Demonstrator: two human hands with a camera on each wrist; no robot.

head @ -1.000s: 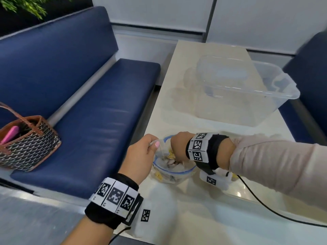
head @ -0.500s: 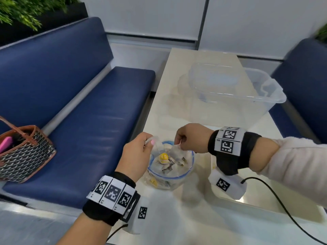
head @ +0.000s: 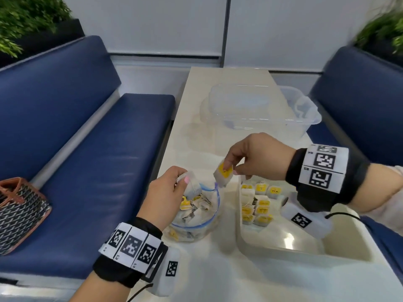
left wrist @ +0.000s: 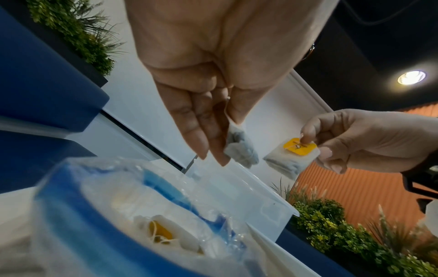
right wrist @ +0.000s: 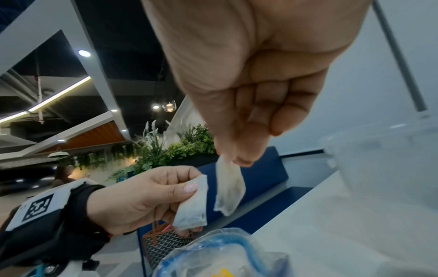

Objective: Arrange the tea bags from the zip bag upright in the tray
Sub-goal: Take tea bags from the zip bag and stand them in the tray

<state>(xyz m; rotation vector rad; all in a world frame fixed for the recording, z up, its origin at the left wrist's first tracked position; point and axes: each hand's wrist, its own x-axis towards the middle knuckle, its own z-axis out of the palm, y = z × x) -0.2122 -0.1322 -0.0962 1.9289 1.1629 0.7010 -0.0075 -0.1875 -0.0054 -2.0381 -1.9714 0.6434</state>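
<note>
My left hand (head: 168, 192) pinches a tea bag (head: 193, 188) by its top, thumb against fingertips, and holds it just above the open mouth of the zip bag (head: 196, 216). From the left wrist view this bag (left wrist: 239, 148) hangs below my fingers (left wrist: 201, 131), which point down almost straight.

My right hand (head: 255, 158) pinches a second tea bag (head: 222, 174) with a yellow tag on its face. It hangs in the air between the zip bag and the tray (head: 305, 247), above the tray's near-left corner. The other fingers curl loosely under the palm. In the right wrist view that bag (right wrist: 228, 187) dangles from my fingertips (right wrist: 246, 157), just beside the one in my left hand (right wrist: 142, 198), and the two do not touch.

The zip bag sits near the left edge of the table (head: 218, 280), its blue-rimmed mouth open, with a loose heap of tea bags inside.

The tray stands just right of the zip bag. At its left end, tea bags (head: 259, 203) stand upright in rows, yellow tags up. My right wrist partly hides the far side of the tray.

A clear plastic tub (head: 261, 110) stands farther back on the table, towards the right edge. A patterned handbag (head: 19, 214) rests on the blue bench (head: 87, 171) to my left.
</note>
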